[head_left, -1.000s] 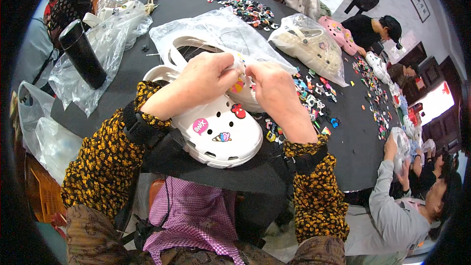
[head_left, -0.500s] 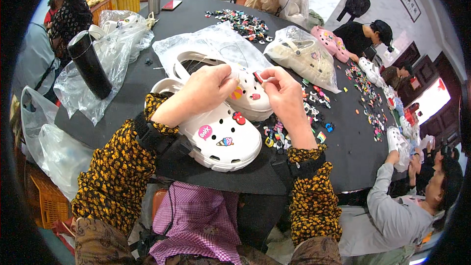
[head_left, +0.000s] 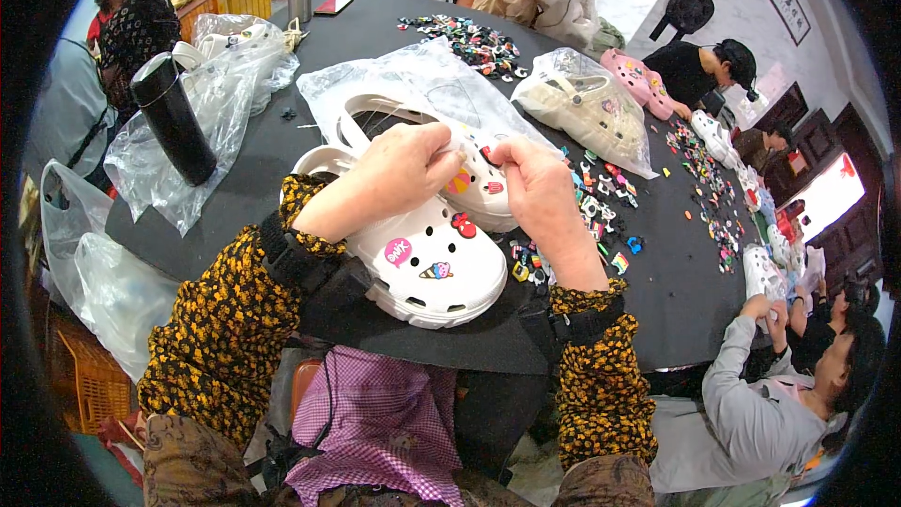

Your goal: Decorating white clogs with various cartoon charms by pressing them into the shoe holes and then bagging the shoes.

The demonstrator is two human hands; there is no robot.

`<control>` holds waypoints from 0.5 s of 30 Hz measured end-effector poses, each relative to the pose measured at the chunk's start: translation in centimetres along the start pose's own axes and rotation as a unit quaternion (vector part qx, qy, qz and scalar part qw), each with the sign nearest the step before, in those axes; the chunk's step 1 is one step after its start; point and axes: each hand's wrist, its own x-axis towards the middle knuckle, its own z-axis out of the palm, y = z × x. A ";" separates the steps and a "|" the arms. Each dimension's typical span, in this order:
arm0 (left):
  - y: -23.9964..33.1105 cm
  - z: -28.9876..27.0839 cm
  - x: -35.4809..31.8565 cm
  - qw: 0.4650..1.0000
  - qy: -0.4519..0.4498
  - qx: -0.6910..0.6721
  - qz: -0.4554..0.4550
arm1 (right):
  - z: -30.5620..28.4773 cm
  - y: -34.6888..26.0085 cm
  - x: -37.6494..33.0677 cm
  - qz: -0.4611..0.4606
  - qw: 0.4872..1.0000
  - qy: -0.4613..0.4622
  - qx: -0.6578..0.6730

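Note:
Two white clogs lie side by side before me at the table's near edge. The nearer clog (head_left: 449, 284) carries a pink speech-bubble charm, an ice-cream charm and a red bow-like charm. My left hand (head_left: 394, 174) is closed on the upper part of the farther clog (head_left: 479, 212), fingertips partly out of sight. At that clog's right side, my right hand (head_left: 542, 195) pinches a small dark and red shoe charm (head_left: 486, 154) against the holed top, mostly hidden by the fingers. Yellow and red charms sit in the same clog.
Loose charms (head_left: 601, 197) lie right of my hands, with another pile (head_left: 465, 42) farther back. A clear bag (head_left: 324, 84) lies behind the clogs; a bagged beige clog (head_left: 587, 108) stands beyond. A black bottle (head_left: 174, 122) is at left. Other people work around the table.
My right hand has brought the charm from just above the farther clog down onto its top. My left hand keeps its hold; the view has shifted slightly.

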 end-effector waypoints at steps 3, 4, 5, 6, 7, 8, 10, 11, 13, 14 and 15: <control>0.0 0.2 0.1 1.000 -0.002 0.006 0.006 | 0.2 0.2 -0.4 -0.026 0.999 0.009 -0.022; 0.0 0.2 0.1 1.000 -0.004 0.005 0.006 | 0.2 0.2 -0.5 -0.024 0.999 0.009 -0.022; 0.0 0.2 0.0 1.000 -0.002 0.002 0.004 | 0.2 -0.1 -0.6 -0.025 0.999 0.003 -0.038; 0.0 0.0 0.0 1.000 -0.001 -0.001 0.002 | 0.2 -0.3 -0.7 -0.026 0.998 -0.004 -0.054; 0.1 -0.2 -0.1 1.000 -0.003 0.000 0.002 | 0.2 -0.6 -0.7 -0.025 0.998 -0.004 -0.052; 0.5 -0.4 0.0 0.999 -0.027 0.013 -0.022 | 0.0 -0.7 -0.8 -0.023 0.999 -0.008 -0.048; 0.7 -0.4 0.2 0.997 -0.053 0.026 -0.045 | 0.0 -0.7 -1.0 -0.019 0.999 -0.011 -0.044; 0.6 -0.4 0.2 0.997 -0.050 0.025 -0.043 | 0.0 -0.5 -1.0 -0.030 0.998 -0.012 -0.052; 0.5 -0.2 0.3 0.998 -0.050 0.022 -0.040 | 0.1 -0.3 -0.9 -0.039 0.997 -0.013 -0.062; 0.5 -0.2 0.2 0.998 -0.049 0.021 -0.040 | 0.2 -0.2 -1.0 -0.044 0.996 -0.024 -0.074; 0.5 -0.2 0.2 0.998 -0.048 0.020 -0.038 | 0.4 -0.1 -1.0 -0.050 0.994 -0.036 -0.087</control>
